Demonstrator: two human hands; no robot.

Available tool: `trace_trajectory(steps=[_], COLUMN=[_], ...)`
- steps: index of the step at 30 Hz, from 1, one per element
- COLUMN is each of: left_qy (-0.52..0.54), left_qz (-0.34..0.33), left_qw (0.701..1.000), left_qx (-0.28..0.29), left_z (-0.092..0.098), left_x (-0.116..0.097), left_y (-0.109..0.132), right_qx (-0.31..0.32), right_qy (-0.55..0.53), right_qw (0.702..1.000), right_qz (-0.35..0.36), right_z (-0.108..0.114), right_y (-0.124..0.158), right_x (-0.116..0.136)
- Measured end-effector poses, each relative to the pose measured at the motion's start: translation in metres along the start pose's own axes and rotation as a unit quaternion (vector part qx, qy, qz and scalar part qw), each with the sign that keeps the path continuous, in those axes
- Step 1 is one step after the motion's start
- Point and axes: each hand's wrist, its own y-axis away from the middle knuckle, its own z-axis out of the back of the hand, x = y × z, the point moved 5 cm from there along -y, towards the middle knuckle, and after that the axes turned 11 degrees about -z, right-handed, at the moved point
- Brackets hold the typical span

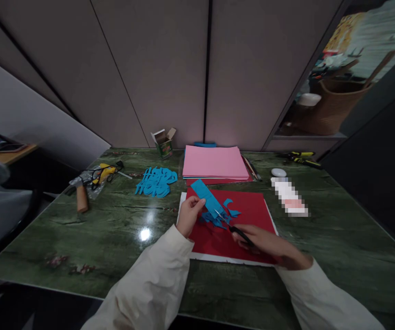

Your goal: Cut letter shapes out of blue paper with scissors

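Note:
My left hand (189, 214) pinches the edge of a blue paper strip (207, 196) between thumb and fingers. In my right hand (261, 239) is a pair of scissors (239, 233) with black handles, its blades at the lower end of the strip. Under the blades, several blue paper scraps (214, 219) lie on a red sheet (252, 206), and a curved offcut rests a little to the right. White paper shows along the red sheet's edges. Left of my hands, blue cut-out letters (156, 181) lie on the green table (121, 238).
A stack of pink paper (216, 162) lies behind the red sheet, with pencils (252, 168) beside it. An opened small box (163, 144) stands at the back. At left are a yellow tool (105, 174) and a wooden handle (82, 198); at right, black-and-yellow pliers (302, 158) and a white round object (279, 173).

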Motion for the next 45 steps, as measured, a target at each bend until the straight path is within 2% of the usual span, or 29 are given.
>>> trace_trajectory(steps=[15, 30, 45], left_qy=[0.039, 0.033, 0.034], left_qz=[0.017, 0.017, 0.011], left_qw=[0.999, 0.999, 0.999], left_qx=[-0.004, -0.019, -0.006], left_z=[-0.0013, -0.0013, -0.0017], left_x=[-0.0013, -0.0036, -0.0040], left_y=[0.0007, 0.0016, 0.0014], right_qx=[-0.016, -0.014, -0.007], right_qy=[-0.040, -0.048, -0.038], right_qw=[0.999, 0.999, 0.999], right_qz=[-0.011, -0.013, -0.003], right_z=[-0.0004, -0.0010, -0.0017], right_y=[0.0026, -0.0003, -0.0015], right_x=[0.0039, 0.0000, 0.0005])
